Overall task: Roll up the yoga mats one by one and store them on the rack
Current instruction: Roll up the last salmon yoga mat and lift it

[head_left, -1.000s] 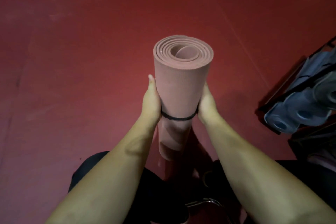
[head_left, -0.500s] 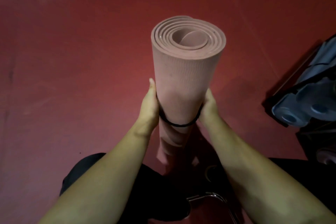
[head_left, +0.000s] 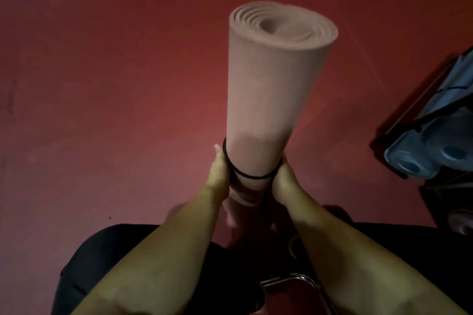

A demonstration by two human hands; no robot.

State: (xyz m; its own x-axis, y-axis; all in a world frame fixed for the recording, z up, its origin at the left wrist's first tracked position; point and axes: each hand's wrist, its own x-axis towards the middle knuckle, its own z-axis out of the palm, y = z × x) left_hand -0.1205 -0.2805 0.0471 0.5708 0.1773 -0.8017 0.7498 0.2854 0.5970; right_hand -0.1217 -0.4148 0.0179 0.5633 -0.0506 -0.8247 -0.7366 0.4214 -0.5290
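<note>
Pink foam, rolled tight into a cylinder, fills the middle of the head view: the yoga mat [head_left: 275,89] stands roughly upright, leaning a little to the right, its spiral top end turned toward the camera and slightly blurred. A thin black band [head_left: 245,174] loops around its lower part, slanting from higher on the left to lower on the right. The left hand [head_left: 219,176] grips the mat from the left side at the level of the band, thumb pointing up along the roll, the other fingers hidden behind it. The right hand [head_left: 281,181] grips the opposite side just below the band, fingers wrapped out of sight round the back. Both bare forearms reach up from the bottom of the view, and the mat's lower end drops between them into shadow, where I cannot tell what it rests on, if anything. Beneath everything lies a dark red floor [head_left: 102,84]. At the right edge stands a black rack [head_left: 399,135] holding blue rolled mats [head_left: 430,153] lying with their round ends facing out, well apart from the pink roll. Near the bottom, between the arms, a curved piece of chrome tubing [head_left: 299,277] shows against dark clothing
</note>
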